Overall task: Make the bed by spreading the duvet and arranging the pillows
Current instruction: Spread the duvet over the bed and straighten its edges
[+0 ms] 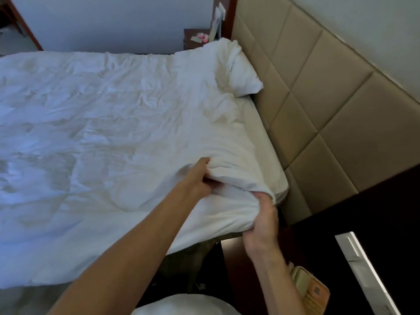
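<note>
From the head camera, a white duvet point(97, 123) is seen spread, wrinkled, over most of the bed, reaching from the far edge to the near edge, where its hem hangs over the side. Its near corner at the head end is bunched up and lifted off the mattress point(261, 133), a bare strip of which is exposed along the padded beige headboard point(322, 105). That bunched corner is grasped by both hands: the left hand point(200, 178) is clenched on a fold from the top, and the right hand point(261, 221) is curled round the edge just beside it, nearer the bed's corner. One white pillow point(238, 67) lies at the far head corner, against the headboard. A beige telephone point(306, 289) rests on the dark bedside table point(231, 251) by the near corner.
</note>
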